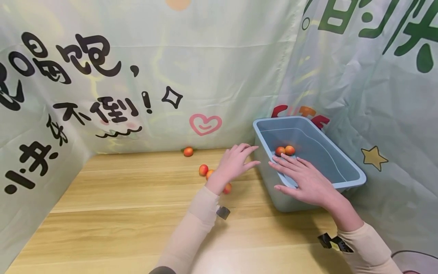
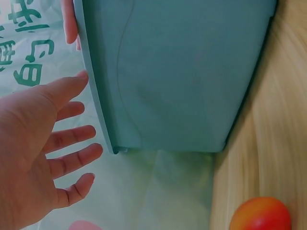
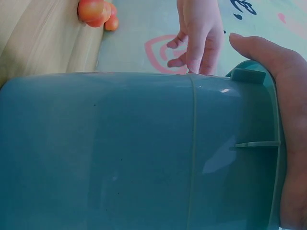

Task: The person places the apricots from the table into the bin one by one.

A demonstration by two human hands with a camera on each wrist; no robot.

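Observation:
A blue-grey plastic bin (image 1: 318, 146) stands on the table at the right in the head view. Two orange-red round fruits (image 1: 289, 150) lie inside it. My right hand (image 1: 304, 184) is over the bin's near left corner, palm down, fingers extended and holding nothing. My left hand (image 1: 236, 161) hovers by the bin's left side, fingers spread toward the rim with nothing in them. In the left wrist view the left thumb overlaps the bin's rim (image 2: 98, 112). Several more of these fruits, one a red-orange fruit (image 1: 203, 169), lie on the table around and behind the left wrist.
One fruit (image 1: 188, 152) sits apart at the table's back edge. A printed cloth (image 1: 226, 76) hangs behind the table (image 1: 119, 213) and along both sides, right behind the bin. Bare wood shows at the left and front.

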